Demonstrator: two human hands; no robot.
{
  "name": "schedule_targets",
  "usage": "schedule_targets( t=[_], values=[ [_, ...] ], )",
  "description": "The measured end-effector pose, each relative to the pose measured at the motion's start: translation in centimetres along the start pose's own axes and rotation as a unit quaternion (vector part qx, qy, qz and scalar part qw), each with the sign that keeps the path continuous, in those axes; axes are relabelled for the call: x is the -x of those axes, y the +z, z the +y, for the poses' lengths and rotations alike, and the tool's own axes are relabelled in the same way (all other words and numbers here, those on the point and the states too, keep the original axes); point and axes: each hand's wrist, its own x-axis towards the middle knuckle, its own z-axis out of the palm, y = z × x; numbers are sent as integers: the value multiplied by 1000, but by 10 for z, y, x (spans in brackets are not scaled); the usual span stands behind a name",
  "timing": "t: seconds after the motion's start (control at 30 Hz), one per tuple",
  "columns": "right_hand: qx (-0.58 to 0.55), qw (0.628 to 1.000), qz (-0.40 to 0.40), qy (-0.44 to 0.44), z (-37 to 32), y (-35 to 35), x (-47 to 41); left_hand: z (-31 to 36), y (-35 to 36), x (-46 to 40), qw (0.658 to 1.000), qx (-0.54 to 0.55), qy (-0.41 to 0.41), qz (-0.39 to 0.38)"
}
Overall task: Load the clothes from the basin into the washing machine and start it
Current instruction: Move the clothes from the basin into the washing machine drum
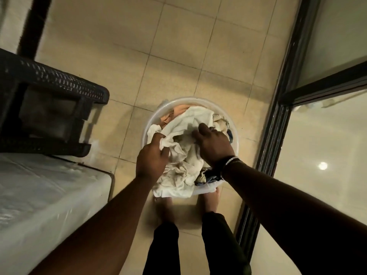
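A round white basin (208, 101) stands on the tiled floor just in front of my bare feet. It is heaped with clothes: a large white cloth (188, 124) on top, a peach garment (174, 114) at the far side, dark blue pieces (208, 178) at the near right. My left hand (152, 160) is closed on a bunched fold of the white cloth at the basin's left edge. My right hand (213, 144), with a bracelet at the wrist, presses down into the same cloth near the middle. A white appliance top (39, 195), wrapped in plastic, fills the lower left.
A dark wicker chair (45, 108) stands at the left, behind the white appliance. A dark-framed glass sliding door (278, 126) runs along the right side. Beige floor tiles (178, 46) stretch beyond the basin.
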Motion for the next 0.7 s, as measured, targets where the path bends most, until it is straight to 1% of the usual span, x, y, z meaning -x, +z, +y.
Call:
schedule_targets(
  t=[0.1, 0.17, 0.3, 0.4, 0.5, 0.63, 0.7],
  values=[
    [-29, 999, 20, 6, -5, -22, 19, 4, -23, 15, 999, 50, -14, 14],
    [-52, 998, 44, 10, -14, -37, 34, 8, -38, 26, 997, 81, -4, 17],
    [-105, 988, 109, 18, -38, -72, 53, 25, -62, 44, 989, 144, 15, 28],
    [-137, 976, 163, 39, -51, -101, 63, 45, -78, 57, 978, 207, 6, 39],
    [-165, 963, 191, 97, -64, -136, 79, 72, -103, 76, 962, 269, -2, 50],
    [-213, 933, 211, 200, -78, -182, 104, 103, -141, 102, 943, 315, -8, 107],
    [-222, 922, 216, 233, -84, -204, 119, 119, -164, 116, 934, 334, -16, 127]
  ],
)
